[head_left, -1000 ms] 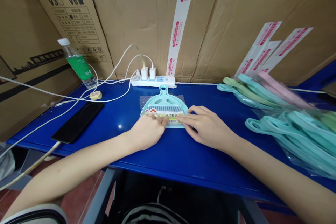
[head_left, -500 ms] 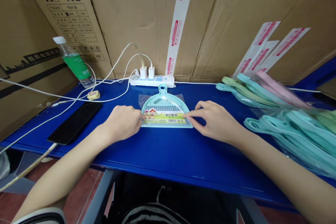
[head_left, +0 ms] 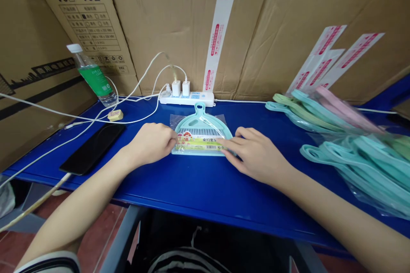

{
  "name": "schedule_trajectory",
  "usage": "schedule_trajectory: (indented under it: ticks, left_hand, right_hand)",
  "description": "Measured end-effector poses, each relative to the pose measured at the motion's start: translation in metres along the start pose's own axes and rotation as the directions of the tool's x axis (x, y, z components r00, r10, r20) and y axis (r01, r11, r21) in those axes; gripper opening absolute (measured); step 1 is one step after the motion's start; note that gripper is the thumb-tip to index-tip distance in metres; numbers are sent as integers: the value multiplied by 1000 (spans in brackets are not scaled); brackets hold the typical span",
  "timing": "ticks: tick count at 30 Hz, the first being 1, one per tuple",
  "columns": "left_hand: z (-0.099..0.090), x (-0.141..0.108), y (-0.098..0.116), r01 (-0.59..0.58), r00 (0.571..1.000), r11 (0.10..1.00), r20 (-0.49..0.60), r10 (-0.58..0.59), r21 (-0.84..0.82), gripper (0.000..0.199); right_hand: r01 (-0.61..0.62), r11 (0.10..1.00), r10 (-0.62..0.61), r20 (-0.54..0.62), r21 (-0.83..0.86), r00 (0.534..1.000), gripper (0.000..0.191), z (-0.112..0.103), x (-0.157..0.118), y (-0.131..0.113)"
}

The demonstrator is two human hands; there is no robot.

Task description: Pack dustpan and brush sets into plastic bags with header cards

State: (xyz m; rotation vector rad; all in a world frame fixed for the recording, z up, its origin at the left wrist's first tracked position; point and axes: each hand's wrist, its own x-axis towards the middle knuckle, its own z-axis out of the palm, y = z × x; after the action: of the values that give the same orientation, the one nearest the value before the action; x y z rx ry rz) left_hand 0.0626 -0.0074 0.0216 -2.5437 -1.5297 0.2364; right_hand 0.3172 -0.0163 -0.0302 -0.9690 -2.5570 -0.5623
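I log the item at centre table: a pale turquoise plastic dustpan (head_left: 200, 126), its holed handle pointing away from me, inside a clear plastic bag (head_left: 218, 120), with a green-and-yellow printed label (head_left: 201, 143) across its lower part. It lies flat on a glossy blue table (head_left: 179, 204), just in front of a white power strip (head_left: 186, 99).

The left hand (head_left: 150, 143) and right hand (head_left: 256, 155) stand apart, one at each side. The left fingertips (head_left: 174, 135) touch the pack's left edge, and the right fingers (head_left: 229, 145) lie over its lower right corner. (I cannot tell whether either hand is pinching.) My judgement: light, even pressure from both sides best keeps the pack square.

Further out, I note a black smartphone (head_left: 92, 148) to the left, a green-labelled water bottle (head_left: 93, 77) beyond it, and a bagged heap of long turquoise, green and pink looped plastic strips (head_left: 358, 170) to the right.
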Motion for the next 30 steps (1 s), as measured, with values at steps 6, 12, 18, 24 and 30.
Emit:
schedule_trajectory:
  ticks: [6, 12, 18, 24, 30]
  left_hand:
    - [16, 1, 21, -331, 935, 943, -117, 334, 39, 38]
    - [25, 4, 33, -352, 933, 934, -57, 355, 59, 47]
    - [25, 5, 34, -328, 942, 943, -52, 331, 60, 47]
    - [15, 1, 31, -251, 968, 967, 10, 251, 38, 44]
    - [4, -2, 19, -158, 985, 987, 63, 158, 8, 39]
  right_hand:
    - [64, 995, -61, 39, -79, 997, 33, 6, 1, -9]
    - [146, 986, -148, -14, -78, 989, 28, 9, 4, -11]
    - [160, 987, -159, -32, 26, 987, 29, 12, 5, -11]
    - [90, 995, -90, -9, 39, 996, 24, 7, 4, -7]
    - [59, 998, -59, -23, 19, 998, 19, 5, 3, -2]
